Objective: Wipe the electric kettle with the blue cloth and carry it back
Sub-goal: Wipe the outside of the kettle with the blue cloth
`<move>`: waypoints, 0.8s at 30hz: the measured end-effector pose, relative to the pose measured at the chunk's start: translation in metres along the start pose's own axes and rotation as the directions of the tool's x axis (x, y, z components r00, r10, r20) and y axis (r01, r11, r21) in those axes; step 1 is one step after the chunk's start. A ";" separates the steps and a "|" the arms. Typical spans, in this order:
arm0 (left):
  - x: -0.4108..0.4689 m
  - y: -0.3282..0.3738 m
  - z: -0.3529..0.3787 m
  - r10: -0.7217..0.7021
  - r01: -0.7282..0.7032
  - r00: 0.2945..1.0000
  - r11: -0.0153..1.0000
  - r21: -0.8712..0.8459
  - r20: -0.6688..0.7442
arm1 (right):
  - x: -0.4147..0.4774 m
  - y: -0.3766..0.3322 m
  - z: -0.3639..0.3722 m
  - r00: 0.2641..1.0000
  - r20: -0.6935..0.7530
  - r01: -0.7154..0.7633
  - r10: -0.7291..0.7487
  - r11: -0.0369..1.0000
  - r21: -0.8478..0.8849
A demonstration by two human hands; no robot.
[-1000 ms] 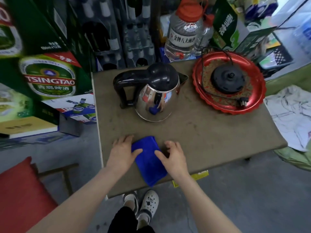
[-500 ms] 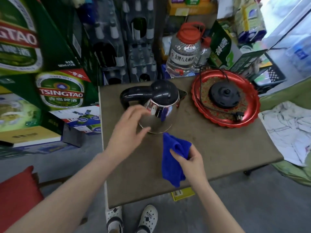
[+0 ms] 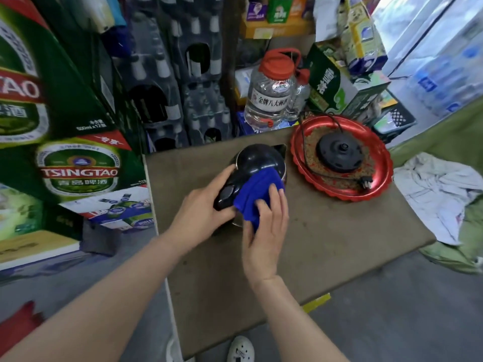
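Kettle (image 3: 257, 163) blk lid/handle; cloth (image 3: 257, 194) solid blue; tray (image 3: 342, 158) red w/ speckled brown centre; base (image 3: 339, 152) blk; tabletop (image 3: 326, 244) dull brown; jug cap (image 3: 279, 65) red.

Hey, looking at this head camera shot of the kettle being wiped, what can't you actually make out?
- Kettle body, head view: mostly hidden by the left hand, the right hand and the blue cloth.
- Kettle handle: covered by the left hand.
- Table near edge: cut off by the frame bottom.
- Bottle label: too blurred to read.
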State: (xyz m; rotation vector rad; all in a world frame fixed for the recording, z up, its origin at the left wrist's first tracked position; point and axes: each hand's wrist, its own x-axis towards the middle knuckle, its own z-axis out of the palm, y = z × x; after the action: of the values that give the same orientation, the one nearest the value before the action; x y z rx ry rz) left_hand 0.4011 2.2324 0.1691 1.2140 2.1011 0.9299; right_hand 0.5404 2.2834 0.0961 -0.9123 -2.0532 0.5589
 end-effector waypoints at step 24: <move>-0.008 -0.009 0.019 -0.084 0.035 0.988 0.938 -0.343 -0.129 | 0.066 0.012 0.005 0.825 -0.204 -0.466 0.528 0.838 0.285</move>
State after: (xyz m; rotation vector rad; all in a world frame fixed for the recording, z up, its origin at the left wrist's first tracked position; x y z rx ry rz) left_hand 0.4140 2.2272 0.1512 0.9241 1.9626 1.3209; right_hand 0.5137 2.3415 0.1181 -1.3212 -1.4557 0.8697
